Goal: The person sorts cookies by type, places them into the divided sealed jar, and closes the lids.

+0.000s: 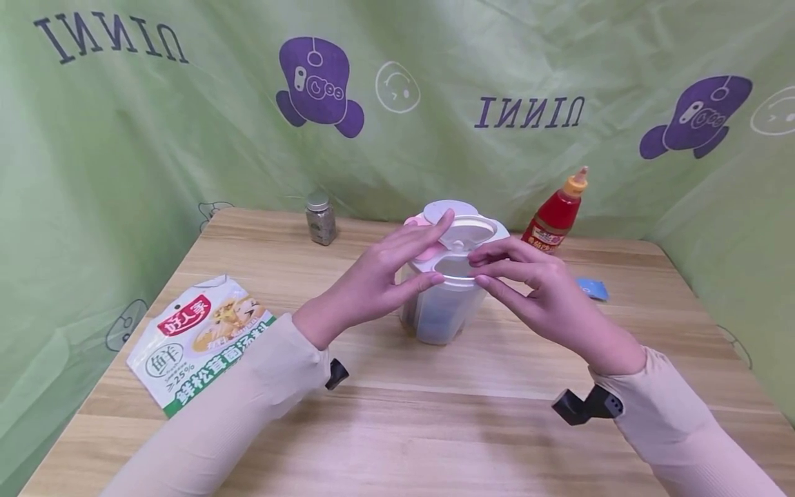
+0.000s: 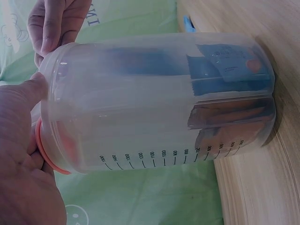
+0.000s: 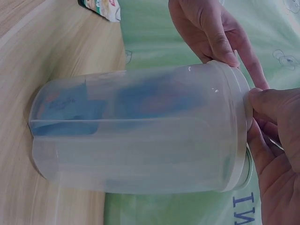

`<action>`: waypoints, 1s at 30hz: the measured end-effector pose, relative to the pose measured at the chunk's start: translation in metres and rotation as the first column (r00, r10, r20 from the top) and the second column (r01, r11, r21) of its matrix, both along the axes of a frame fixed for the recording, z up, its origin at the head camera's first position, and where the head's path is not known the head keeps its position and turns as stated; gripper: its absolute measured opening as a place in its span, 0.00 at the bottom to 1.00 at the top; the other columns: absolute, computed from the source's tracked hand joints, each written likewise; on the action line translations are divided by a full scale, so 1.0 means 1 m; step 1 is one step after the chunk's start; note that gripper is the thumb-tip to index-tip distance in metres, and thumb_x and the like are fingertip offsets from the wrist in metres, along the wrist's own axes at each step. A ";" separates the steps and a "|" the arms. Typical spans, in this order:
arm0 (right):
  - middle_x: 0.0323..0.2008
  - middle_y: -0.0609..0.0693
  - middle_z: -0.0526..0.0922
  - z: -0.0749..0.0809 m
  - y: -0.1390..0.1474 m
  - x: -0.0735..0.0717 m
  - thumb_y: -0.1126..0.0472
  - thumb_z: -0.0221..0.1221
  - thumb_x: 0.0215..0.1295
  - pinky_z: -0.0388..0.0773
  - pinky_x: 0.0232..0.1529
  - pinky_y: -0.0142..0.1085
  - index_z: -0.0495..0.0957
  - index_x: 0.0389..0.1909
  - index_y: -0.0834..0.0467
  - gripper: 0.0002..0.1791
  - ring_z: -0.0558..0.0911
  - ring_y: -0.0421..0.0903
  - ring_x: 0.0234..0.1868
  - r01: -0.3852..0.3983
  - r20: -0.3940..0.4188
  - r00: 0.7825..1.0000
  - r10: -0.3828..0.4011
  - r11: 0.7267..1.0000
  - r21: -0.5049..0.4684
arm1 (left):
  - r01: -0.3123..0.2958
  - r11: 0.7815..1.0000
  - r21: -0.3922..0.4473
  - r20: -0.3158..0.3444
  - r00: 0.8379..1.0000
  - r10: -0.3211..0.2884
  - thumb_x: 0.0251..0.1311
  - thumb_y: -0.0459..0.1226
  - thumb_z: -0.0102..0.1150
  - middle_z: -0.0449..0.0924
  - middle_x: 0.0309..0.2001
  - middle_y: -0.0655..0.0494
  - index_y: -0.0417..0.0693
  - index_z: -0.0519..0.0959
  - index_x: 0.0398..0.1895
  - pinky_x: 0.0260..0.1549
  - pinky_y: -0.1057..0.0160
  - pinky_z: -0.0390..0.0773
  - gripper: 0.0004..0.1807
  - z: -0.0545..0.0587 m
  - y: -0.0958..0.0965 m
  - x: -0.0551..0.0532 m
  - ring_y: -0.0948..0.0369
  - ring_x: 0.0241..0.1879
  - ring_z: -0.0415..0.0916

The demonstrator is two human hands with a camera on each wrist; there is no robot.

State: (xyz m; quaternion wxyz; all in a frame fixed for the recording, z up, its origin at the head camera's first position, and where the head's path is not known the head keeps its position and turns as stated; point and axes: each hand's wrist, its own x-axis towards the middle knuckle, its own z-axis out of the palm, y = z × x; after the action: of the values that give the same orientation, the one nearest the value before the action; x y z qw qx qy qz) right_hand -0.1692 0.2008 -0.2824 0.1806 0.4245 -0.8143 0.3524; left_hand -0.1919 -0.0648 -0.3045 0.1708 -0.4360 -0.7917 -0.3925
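Note:
A clear plastic storage canister (image 2: 131, 122) stands upright on the table, divided inside, with one lid flap (image 1: 467, 233) raised. My left hand (image 1: 388, 273) is at the lid's left side, thumb by the opening's rim and index finger by the raised flap. At the opening's right edge is my right hand (image 1: 537, 283), fingers bent slightly, no object visible in them. Blue packets (image 3: 70, 110) lie at the bottom of one compartment, and a blurred blue shape (image 3: 159, 101) shows higher inside it. Brown packets (image 2: 225, 122) fill the bottom of the neighbouring compartment.
A white and green food pouch (image 1: 199, 338) lies at left. A small spice jar (image 1: 321, 221) stands at the back. Behind my right hand is a red sauce bottle (image 1: 555, 214), with a blue packet (image 1: 593, 288) nearby on the table. A green curtain (image 1: 435, 159) hangs behind.

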 end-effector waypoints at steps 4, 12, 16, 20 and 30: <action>0.50 0.54 0.88 -0.001 -0.001 0.000 0.83 0.71 0.49 0.78 0.56 0.15 0.91 0.42 0.61 0.21 0.86 0.44 0.52 -0.001 -0.010 1.000 0.001 1.000 -0.006 | -0.009 1.000 -0.003 0.008 1.000 0.009 0.70 0.38 0.66 0.83 0.66 0.51 0.41 0.60 0.81 0.85 0.53 0.55 0.40 0.000 -0.001 0.001 0.51 0.77 0.68; 0.50 0.54 0.87 0.000 0.002 0.002 0.81 0.69 0.56 0.81 0.54 0.18 0.89 0.46 0.62 0.19 0.84 0.34 0.54 -0.005 0.078 0.997 0.008 0.999 -0.043 | -0.006 1.000 -0.005 0.005 1.000 0.006 0.70 0.38 0.66 0.85 0.64 0.51 0.41 0.60 0.81 0.85 0.54 0.55 0.40 0.002 0.000 0.002 0.51 0.76 0.69; 0.48 0.52 0.89 0.003 0.009 0.003 0.80 0.65 0.62 0.85 0.47 0.21 0.87 0.48 0.67 0.15 0.85 0.35 0.48 -0.024 0.144 0.988 0.047 0.987 -0.161 | -0.003 1.000 -0.001 0.001 1.000 0.003 0.70 0.37 0.66 0.83 0.66 0.50 0.40 0.60 0.81 0.85 0.51 0.56 0.40 0.001 0.000 0.000 0.51 0.77 0.69; 0.45 0.50 0.91 0.006 0.024 0.001 0.83 0.60 0.65 0.87 0.46 0.23 0.86 0.46 0.73 0.12 0.88 0.39 0.44 -0.010 0.171 0.983 0.066 0.951 -0.310 | -0.004 1.000 0.004 0.003 1.000 0.004 0.69 0.37 0.67 0.82 0.67 0.50 0.40 0.60 0.81 0.85 0.53 0.57 0.40 0.001 0.001 0.001 0.51 0.76 0.69; 0.39 0.40 0.92 -0.012 0.093 -0.019 0.73 0.58 0.74 0.87 0.42 0.22 0.83 0.45 0.75 0.08 0.90 0.34 0.37 0.322 0.341 0.919 -0.199 0.879 -0.353 | 0.002 1.000 0.025 -0.008 1.000 -0.002 0.68 0.36 0.68 0.82 0.67 0.50 0.40 0.61 0.80 0.84 0.52 0.57 0.40 0.002 0.001 0.000 0.51 0.76 0.70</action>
State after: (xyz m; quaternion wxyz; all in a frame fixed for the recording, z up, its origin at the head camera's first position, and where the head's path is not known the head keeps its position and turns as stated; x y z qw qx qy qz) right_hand -0.1881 0.2936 -0.2941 0.1868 0.2062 -0.7922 0.5432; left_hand -0.1921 -0.0643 -0.3028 0.1788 -0.4362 -0.7857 -0.4006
